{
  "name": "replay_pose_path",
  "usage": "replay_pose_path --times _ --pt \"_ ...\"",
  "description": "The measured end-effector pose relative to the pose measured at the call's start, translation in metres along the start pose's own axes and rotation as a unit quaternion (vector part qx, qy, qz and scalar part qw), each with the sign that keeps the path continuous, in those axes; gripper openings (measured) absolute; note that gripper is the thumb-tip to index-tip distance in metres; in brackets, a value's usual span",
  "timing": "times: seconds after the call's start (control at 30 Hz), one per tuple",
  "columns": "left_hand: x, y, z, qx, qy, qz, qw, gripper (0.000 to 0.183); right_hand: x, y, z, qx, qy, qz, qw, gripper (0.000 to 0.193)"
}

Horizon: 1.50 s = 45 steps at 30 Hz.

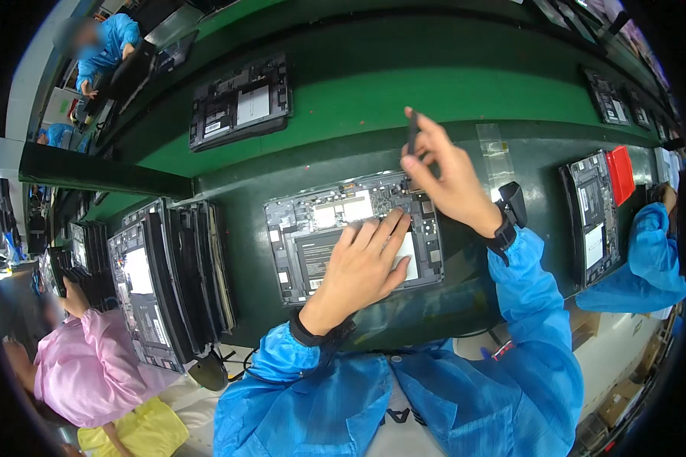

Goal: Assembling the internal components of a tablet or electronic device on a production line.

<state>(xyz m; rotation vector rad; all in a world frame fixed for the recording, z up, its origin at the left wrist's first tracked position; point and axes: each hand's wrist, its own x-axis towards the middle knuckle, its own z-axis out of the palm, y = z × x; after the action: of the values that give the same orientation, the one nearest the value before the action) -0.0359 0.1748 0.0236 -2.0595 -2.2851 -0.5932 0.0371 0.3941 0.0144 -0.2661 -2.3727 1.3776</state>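
An opened tablet-like device (282,247) lies on the dark green bench in front of me. Its circuit board, a grey battery and silver shields show, while part of the battery is covered by my hand. My left hand (358,263) rests palm down across the middle of it, fingers stretched out and holding nothing. Above the device's far right corner, my right hand (451,179) is raised. Its thumb and fingers pinch a thin black stick-shaped piece (413,133), which points upward; its exact kind does not show.
Several opened devices (149,293) stand stacked at left. Another pair (240,107) lies on the green shelf behind. To the right are more opened devices (587,221) with a red piece (620,176), beside a person's blue sleeve (648,244). Clear tape (495,156) lies behind my right wrist.
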Motion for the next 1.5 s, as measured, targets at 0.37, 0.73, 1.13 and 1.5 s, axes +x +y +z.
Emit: replay_pose_path --times 0.37,0.73,1.13,1.5 --pt "-0.136 -0.037 0.002 -0.298 0.176 -0.368 0.863 0.074 -0.115 -0.041 0.036 -0.068 0.149 0.149 0.975 0.040" --pt "-0.101 -0.037 -0.034 -0.212 0.186 -0.218 0.934 0.054 -0.014 0.042 -0.032 0.309 0.289 0.212 0.881 0.045" --pt "-0.062 -0.042 0.007 -0.005 0.051 -0.013 0.999 0.041 0.104 0.160 -0.087 -0.269 0.552 0.004 0.789 0.054" --pt "-0.066 -0.055 0.005 -0.034 0.049 -0.008 0.998 0.041 -0.067 -0.013 0.038 -0.047 0.070 -0.005 0.996 0.012"
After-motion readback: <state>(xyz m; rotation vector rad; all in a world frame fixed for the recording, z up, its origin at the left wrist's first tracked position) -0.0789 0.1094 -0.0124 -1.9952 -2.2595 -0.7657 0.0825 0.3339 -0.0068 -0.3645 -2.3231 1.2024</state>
